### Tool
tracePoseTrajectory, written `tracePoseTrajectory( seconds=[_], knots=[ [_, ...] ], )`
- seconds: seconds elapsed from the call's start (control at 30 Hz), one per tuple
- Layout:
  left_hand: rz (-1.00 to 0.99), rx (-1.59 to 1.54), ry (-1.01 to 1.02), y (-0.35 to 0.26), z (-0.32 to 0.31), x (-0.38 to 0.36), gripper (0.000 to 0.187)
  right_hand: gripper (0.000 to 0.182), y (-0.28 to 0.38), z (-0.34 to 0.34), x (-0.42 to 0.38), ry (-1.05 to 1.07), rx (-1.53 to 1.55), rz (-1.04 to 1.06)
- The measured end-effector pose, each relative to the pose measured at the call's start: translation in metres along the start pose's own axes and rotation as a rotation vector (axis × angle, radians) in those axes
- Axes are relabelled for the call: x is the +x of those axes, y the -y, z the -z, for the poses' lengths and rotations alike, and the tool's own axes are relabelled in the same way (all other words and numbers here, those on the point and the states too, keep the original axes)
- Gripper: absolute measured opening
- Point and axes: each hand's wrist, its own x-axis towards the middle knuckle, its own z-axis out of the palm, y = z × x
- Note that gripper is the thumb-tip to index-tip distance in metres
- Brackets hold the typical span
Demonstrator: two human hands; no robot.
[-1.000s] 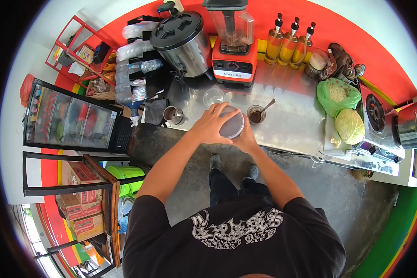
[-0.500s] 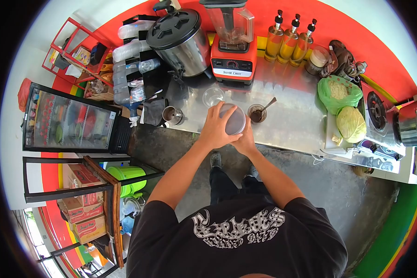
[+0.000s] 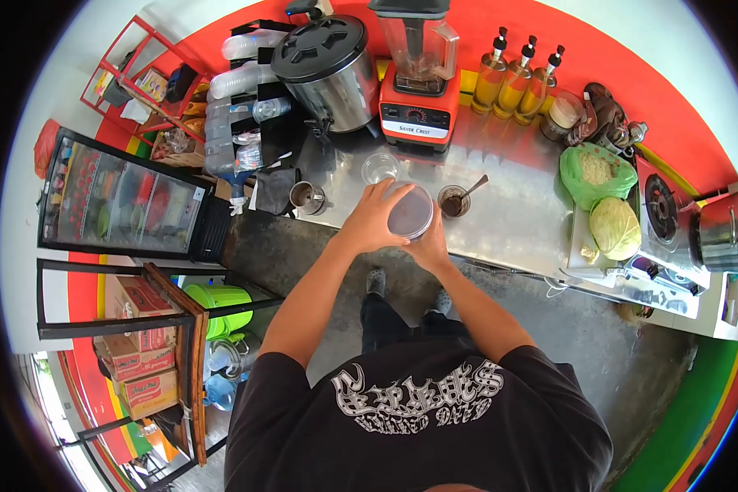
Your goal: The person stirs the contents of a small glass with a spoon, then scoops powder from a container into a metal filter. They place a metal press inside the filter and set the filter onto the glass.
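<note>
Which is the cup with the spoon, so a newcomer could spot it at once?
Start at the red blender at the back of the steel counter. In front of it, just right of the hands, stands a small cup. It alone holds dark contents and a spoon.

Bare counter (image 3: 517,217) to my right is wide open. Ahead is cramped: empty glass (image 3: 379,167), spoon cup (image 3: 453,201), metal cup (image 3: 307,197), blender (image 3: 416,90) behind.

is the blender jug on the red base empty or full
Nearly empty. The clear blender jug on the red base shows see-through walls for most of its height, with only a dark residue at the bottom. Its black lid is on.
</note>
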Motion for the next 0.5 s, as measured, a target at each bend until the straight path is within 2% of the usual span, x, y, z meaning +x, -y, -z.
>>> tracePoseTrajectory(
  seconds=[0.17,0.27,0.33,0.37,0.43,0.47,0.5],
  knots=[
    [0.027,-0.022,-0.043,0.003,-0.001,-0.005,0.120,0.115,0.010,-0.002,0.004,-0.025,0.024,0.028],
    [-0.004,-0.067,-0.116,0.010,0.006,-0.001,0.115,0.113,0.011,-0.004,0.004,-0.053,0.084,0.033],
    [-0.009,-0.072,-0.351,0.039,-0.009,0.002,0.105,0.112,0.019,-0.006,0.006,-0.060,0.056,-0.008],
    [-0.007,-0.083,-0.349,0.066,-0.019,0.007,0.105,0.111,0.021,-0.006,0.005,-0.057,0.034,-0.052],
    [0.054,-0.326,-0.445,0.119,-0.029,0.024,0.093,0.111,0.021,-0.008,0.005,-0.051,0.033,-0.066],
    [0.056,-0.337,-0.448,0.121,-0.025,0.025,0.093,0.111,0.020,-0.008,0.006,-0.046,0.040,-0.075],
    [0.105,-0.354,-0.343,0.119,-0.016,0.026,0.092,0.111,0.020,-0.008,0.006,-0.043,0.029,-0.075]
  ],
)
